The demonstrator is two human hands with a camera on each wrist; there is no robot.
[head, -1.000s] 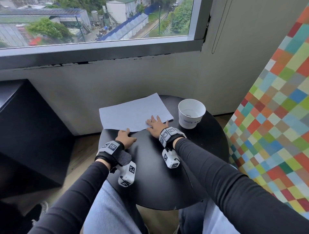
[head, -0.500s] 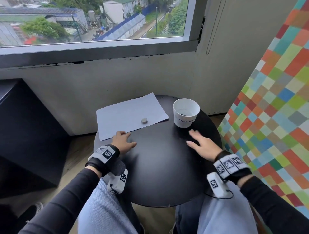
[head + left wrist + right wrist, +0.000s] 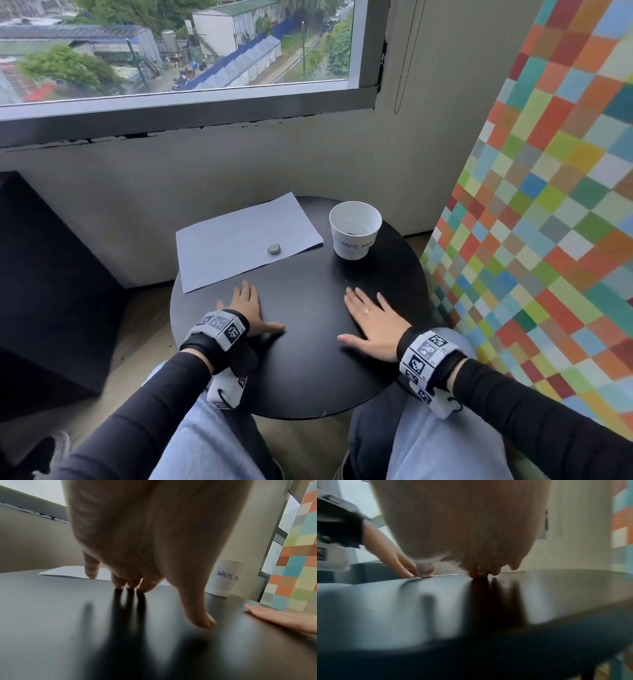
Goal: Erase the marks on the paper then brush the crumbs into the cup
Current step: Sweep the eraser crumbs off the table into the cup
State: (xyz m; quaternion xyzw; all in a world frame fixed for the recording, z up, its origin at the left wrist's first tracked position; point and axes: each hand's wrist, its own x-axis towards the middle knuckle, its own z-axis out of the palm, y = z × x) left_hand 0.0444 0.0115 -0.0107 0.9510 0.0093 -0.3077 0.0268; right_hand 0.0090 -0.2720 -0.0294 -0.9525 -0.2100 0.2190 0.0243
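Resting hands: left hand and right hand lie flat, fingers spread, holding nothing, on the tabletop
Eraser: on the paper
Cup: right of the paper

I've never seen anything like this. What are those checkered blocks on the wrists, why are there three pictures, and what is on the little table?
No machine here: a person sits at a round black table, wearing a camera on the head and one on each wrist; the patterned blocks are the wrist cameras' housings. The wide picture comes from the head, the two blurry ones look along each hand. The left hand and right hand lie flat and open on the table, holding nothing. On the table lie a sheet of paper with a small grey eraser on it, and a white cup labelled for waste.
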